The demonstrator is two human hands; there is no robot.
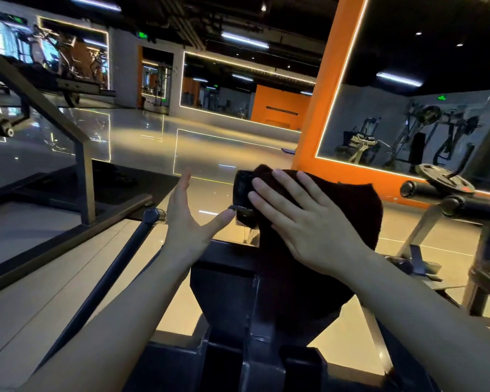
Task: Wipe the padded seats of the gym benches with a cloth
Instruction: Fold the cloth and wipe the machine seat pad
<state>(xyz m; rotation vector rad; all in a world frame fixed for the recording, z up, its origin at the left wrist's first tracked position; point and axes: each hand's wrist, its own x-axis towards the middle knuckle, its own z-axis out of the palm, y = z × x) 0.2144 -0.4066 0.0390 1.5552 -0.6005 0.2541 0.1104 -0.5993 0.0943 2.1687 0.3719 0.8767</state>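
Right hand (303, 219) flat, fingers straight, pressing dark cloth (351, 210) draped over the pad (242, 190), fingertips at cloth's left edge. Left hand (188, 216) released, just left of pad, open floor (142, 131) beyond.

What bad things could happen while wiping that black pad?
The cloth is only pressed flat under the right hand, not gripped, so it might slide off the pad onto the floor. The left hand hangs open beside the pad, its thumb near a metal bracket that could pinch or scrape. Much of the dark cloth hangs below the hand, so it may snag on the frame.
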